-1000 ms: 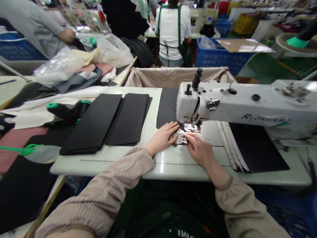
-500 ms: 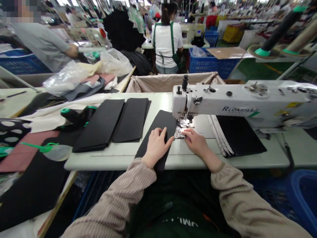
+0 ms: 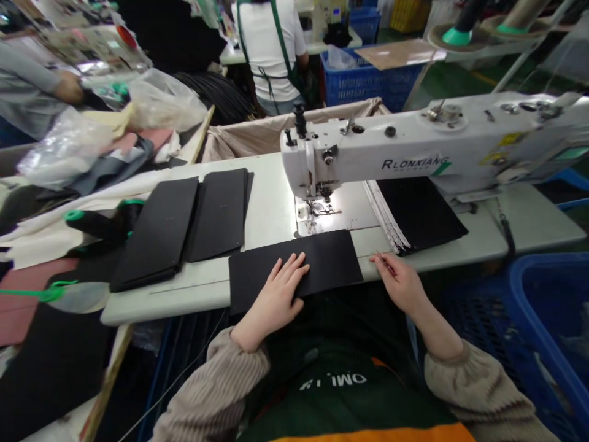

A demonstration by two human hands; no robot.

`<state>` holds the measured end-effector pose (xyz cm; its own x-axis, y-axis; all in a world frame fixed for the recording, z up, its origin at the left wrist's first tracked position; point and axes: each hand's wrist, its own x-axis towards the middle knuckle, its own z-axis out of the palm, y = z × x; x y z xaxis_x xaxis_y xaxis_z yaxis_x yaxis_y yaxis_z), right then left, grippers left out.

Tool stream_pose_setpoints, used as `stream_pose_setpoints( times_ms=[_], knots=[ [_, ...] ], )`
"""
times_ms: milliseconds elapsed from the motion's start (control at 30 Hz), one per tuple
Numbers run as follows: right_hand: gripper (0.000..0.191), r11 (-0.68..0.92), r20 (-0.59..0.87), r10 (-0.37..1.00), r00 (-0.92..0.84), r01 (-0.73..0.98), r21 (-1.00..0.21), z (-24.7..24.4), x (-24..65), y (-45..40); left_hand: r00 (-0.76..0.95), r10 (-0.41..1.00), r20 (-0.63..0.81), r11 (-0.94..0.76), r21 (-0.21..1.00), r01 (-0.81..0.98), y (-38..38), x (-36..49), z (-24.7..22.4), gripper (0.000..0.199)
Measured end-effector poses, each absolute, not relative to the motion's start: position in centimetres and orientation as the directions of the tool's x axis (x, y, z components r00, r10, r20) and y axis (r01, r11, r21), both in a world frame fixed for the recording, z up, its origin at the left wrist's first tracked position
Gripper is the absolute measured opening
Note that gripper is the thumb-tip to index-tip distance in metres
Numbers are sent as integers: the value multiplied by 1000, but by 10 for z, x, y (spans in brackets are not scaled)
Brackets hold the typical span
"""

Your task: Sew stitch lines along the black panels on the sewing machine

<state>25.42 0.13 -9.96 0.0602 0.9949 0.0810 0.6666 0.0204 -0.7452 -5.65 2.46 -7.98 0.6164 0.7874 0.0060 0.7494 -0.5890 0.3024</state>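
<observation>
Lying at the front edge of the table [image 3: 271, 202], the black panel [image 3: 329, 255] had been drawn back and turned sideways, so that no part was left beneath the sewing machine [image 3: 368, 147]. It was partly covered by the left hand [image 3: 273, 294], fingers flat and slightly spread; past its right end, a slim reddish item [image 3: 387, 264] was pinched in the fingertips of the right hand [image 3: 405, 287]. Matt, smooth oblongs were formed by panel and dark stacks [image 3: 156, 227] at left; pale, ragged edges were shown by the black pile [image 3: 421, 212] at right.
</observation>
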Motion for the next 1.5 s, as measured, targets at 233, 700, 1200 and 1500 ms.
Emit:
stream_pose_setpoints(
  times_ms=[233,700,1200,1500],
  knots=[
    [32,-121,-37,992,124,785,-608,-101,268,-37,612,765,200,-640,346,687,27,29,-93,56],
    [28,-55,-46,998,37,877,-478,-111,262,-39,605,763,227,-639,403,655,34,74,-108,13],
    [29,-89,-67,995,72,946,-312,-100,263,-42,609,778,156,-596,493,634,37,73,-103,25],
    [28,-23,-37,999,11,931,-364,-100,257,-42,588,791,169,-573,540,616,39,71,-109,12]
  ],
)
